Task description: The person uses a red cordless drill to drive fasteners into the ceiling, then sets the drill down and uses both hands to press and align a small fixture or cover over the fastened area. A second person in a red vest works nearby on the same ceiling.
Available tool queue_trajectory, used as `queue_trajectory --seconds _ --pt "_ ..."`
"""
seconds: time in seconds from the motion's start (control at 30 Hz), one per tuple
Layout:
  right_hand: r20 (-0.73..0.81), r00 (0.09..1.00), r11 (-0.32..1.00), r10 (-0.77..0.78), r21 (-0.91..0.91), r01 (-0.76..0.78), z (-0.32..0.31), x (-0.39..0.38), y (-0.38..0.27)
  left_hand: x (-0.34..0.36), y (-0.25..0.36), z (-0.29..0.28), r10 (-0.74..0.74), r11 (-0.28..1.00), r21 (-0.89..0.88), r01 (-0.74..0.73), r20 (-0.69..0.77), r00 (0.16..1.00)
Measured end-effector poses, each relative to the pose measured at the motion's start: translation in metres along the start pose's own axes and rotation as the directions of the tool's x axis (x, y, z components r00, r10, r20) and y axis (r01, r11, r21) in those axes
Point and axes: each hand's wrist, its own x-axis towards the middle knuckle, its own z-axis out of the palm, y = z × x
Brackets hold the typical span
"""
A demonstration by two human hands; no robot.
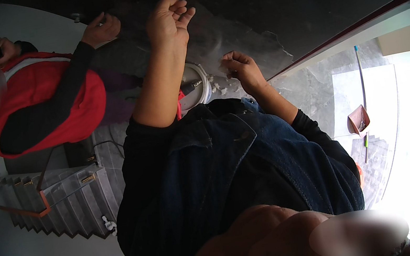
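Observation:
My left hand [169, 22] is raised at the top centre, fingers loosely bent and apart, with nothing visible in them, near a dark grey surface [234, 2]. My right hand [241, 69] is lower and to the right, fingers pinched; what they hold, if anything, I cannot make out. Below and between my hands, partly hidden by my left forearm, is a white bucket [206, 91] with a dark tool [191, 86] at it. A red object [179, 105] shows beside it.
At left, a co-worker in a red vest [67, 95] has a hand [100, 29] raised. A staircase [80, 199] with railings lies below them. At right are a long pole [360, 73], a pinkish dustpan-like object [357, 121] and a bright opening.

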Motion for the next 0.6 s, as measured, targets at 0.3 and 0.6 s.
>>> queue_trajectory --seconds 0.3,0.6 --pt "0.025 1.0 1.0 -0.001 -0.029 0.002 -0.005 0.001 0.002 -0.004 0.003 -0.012 -0.041 0.999 -0.019 0.043 0.07 0.997" --pt "0.044 0.999 1.0 -0.006 -0.018 0.007 -0.009 0.002 0.003 0.002 0.009 -0.01 -0.062 0.998 0.027 0.06 0.088 0.994"
